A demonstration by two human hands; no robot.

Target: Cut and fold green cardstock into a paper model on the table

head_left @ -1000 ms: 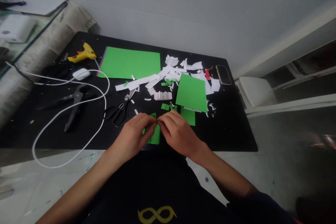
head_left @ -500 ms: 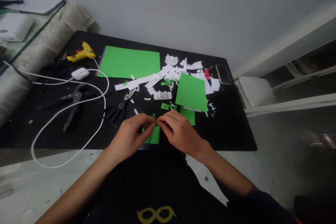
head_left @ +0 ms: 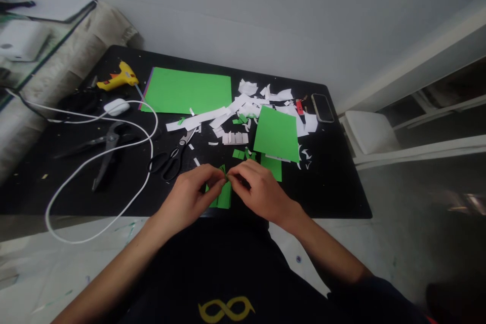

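My left hand [head_left: 197,190] and my right hand [head_left: 258,187] meet at the table's near edge, thumbs and forefingers pinched together. Between the fingertips is a small folded piece of green paper [head_left: 222,167], its upper end showing above them; the rest is hidden by the fingers. Under the hands lies a larger creased green paper piece [head_left: 224,198]. Just beyond are small green paper scraps [head_left: 239,154] and a pleated white paper strip [head_left: 235,138]. Left of my left hand rest black-handled scissors [head_left: 170,159].
A large green sheet [head_left: 190,91] and a yellow glue gun [head_left: 119,77] lie at the back left. White cable [head_left: 151,147] loops over the near edge beside large dark shears [head_left: 110,144]. To the right are a smaller green sheet [head_left: 277,134], white scraps [head_left: 281,95] and a phone [head_left: 323,108].
The fingertips have shifted very slightly at the folded green paper, and my right fingers sit a touch differently. Everything else on the table stays where it was.
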